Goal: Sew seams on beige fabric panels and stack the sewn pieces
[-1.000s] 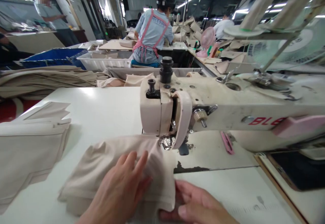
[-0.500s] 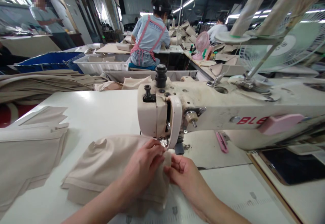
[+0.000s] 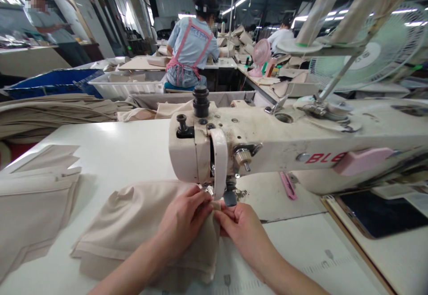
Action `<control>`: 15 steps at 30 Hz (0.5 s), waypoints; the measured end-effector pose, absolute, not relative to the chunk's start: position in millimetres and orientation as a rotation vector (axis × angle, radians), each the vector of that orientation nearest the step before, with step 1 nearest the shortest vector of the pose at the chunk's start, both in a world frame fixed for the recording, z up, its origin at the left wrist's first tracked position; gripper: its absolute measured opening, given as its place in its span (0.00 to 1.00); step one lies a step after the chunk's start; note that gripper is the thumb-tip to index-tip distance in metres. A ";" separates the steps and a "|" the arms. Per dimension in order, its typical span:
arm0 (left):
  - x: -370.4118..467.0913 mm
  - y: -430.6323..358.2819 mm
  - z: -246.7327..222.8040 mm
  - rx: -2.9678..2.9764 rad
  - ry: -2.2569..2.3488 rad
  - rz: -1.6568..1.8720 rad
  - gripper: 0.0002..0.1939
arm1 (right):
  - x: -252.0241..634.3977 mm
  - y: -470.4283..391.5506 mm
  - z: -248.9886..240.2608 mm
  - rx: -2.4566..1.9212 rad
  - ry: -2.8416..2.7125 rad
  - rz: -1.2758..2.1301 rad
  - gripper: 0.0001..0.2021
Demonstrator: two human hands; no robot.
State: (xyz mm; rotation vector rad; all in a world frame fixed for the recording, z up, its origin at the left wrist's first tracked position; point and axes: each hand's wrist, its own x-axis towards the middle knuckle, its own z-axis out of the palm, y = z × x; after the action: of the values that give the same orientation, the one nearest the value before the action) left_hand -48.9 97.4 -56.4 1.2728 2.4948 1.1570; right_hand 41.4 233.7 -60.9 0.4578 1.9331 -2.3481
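A beige fabric piece (image 3: 133, 223) lies on the white table, its right edge beneath the head of a sewing machine (image 3: 187, 152). My left hand (image 3: 187, 210) rests on the cloth with curled fingers, pinching it close to the needle area. Just to the right, my right hand (image 3: 239, 221) grips the fabric's edge between thumb and fingers. The two hands are near each other but apart. The needle itself is hidden behind the white guard and my fingers.
Flat beige pieces (image 3: 33, 210) lie at the left. A pink cutter (image 3: 288, 185) rests right of the needle area, and a dark phone (image 3: 381, 212) lies farther right. Behind are thread cones (image 3: 317, 16), a fan (image 3: 368, 58) and a seated person (image 3: 191, 49).
The whole view has shifted slightly, so the machine appears farther left. My right fingers have closed in on the fabric edge near my left fingertips.
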 end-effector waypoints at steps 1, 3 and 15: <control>-51.9 97.4 -54.8 1.261 2.479 1.135 0.05 | 40.5 233.3 -61.1 0.452 1.964 -2.328 0.11; -57.7 96.4 -52.5 1.231 2.452 1.107 0.04 | 40.4 230.8 -61.6 0.447 2.047 -2.278 0.10; -60.3 104.9 -48.3 0.871 2.689 1.061 0.09 | 60.5 226.9 -71.4 -0.404 3.370 -0.823 0.21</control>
State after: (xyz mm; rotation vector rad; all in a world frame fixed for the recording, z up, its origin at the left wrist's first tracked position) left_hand -60.3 104.9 -48.3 0.8707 2.6885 1.0607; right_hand 60.5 226.9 -71.4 -0.4037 3.3701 -0.8235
